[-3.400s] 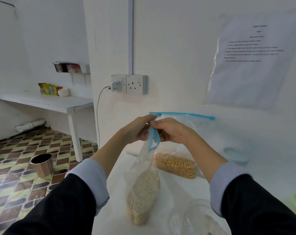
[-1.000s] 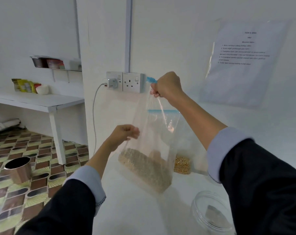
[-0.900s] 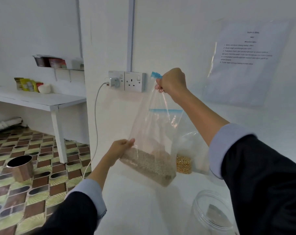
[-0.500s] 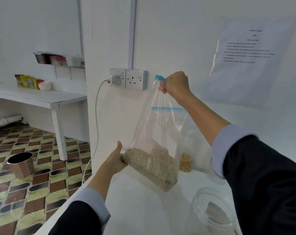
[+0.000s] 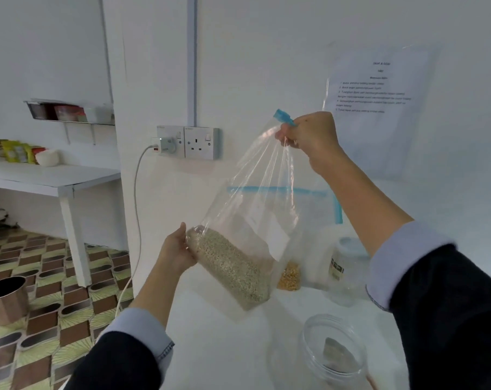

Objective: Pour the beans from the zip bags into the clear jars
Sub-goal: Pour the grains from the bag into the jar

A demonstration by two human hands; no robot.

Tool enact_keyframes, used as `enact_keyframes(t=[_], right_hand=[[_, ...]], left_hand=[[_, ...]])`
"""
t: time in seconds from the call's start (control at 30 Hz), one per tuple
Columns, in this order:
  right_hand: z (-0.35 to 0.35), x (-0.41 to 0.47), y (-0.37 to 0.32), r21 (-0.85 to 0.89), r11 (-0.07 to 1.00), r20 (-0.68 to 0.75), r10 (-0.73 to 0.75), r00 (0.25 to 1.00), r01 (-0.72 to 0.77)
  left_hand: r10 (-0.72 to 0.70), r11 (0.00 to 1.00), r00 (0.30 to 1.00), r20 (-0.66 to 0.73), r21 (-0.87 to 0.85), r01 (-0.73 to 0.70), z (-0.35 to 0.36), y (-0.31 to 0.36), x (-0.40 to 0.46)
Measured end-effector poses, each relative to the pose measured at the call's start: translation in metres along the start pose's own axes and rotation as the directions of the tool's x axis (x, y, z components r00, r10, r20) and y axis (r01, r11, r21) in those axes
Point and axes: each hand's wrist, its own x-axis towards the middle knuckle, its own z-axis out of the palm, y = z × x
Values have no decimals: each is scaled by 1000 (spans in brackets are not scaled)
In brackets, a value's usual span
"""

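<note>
A clear zip bag (image 5: 247,220) with a blue zip strip hangs above the white table, pale beans settled in its lower end. My right hand (image 5: 312,136) grips the bag's top corner up high. My left hand (image 5: 176,250) holds the bag's bottom left corner, lifting it so the bag tilts. Behind it a second zip bag (image 5: 309,209) with yellow beans stands against the wall. An open clear jar (image 5: 333,350) stands at the front right below the held bag. Another clear jar (image 5: 344,266) with a label stands farther back, partly hidden by my right arm.
The white table (image 5: 219,347) ends at its left edge above a patterned tile floor. A wall socket (image 5: 188,142) with a charger and hanging cable sits on the wall. A metal pot (image 5: 5,299) stands on the floor. A white side table (image 5: 53,178) holds packets.
Both hands were at the bag's zip; my right hand then raised the top high and my left dropped to the bottom corner. The bag now tilts more, with the beans sloping down to the right.
</note>
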Motion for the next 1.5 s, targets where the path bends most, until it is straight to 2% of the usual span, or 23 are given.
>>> enact_keyframes(t=[0.17, 0.27, 0.4, 0.63, 0.83, 0.93, 1.03, 1.17, 1.4, 1.5], right_hand=[[-41, -3, 11, 178, 984, -82, 29, 996, -14], [-53, -9, 15, 282, 959, -113, 57, 992, -23], [-60, -18, 15, 319, 947, -96, 60, 994, -27], [-61, -21, 17, 278, 956, -60, 117, 991, -95], [-64, -28, 12, 301, 949, -36, 109, 993, -93], [-61, -28, 5, 263, 961, -28, 98, 995, -87], [-56, -26, -2, 240, 968, -21, 79, 997, -72], [-48, -23, -3, 180, 981, -2, 77, 997, -76], [-69, -31, 10, 206, 975, -47, 92, 995, -80], [-84, -36, 13, 249, 968, -37, 53, 998, -42]], left_hand=[[169, 986, 983, 67, -3, -169, 37, 43, -3], [207, 978, 972, 111, -22, -206, 53, 60, -8], [234, 972, 969, 77, 17, -236, 64, 68, -15], [221, 974, 975, -1, 51, -221, 53, 54, -14], [158, 966, 987, 12, 205, -157, 49, 46, -16], [151, 978, 988, -12, 149, -148, 46, 40, -18], [168, 984, 985, 43, 49, -170, 33, 26, -23], [148, 981, 988, 45, 121, -152, 27, 21, -25], [243, 960, 963, 115, 114, -255, 42, 32, -32], [320, 922, 934, 158, 176, -345, 48, 45, -37]])
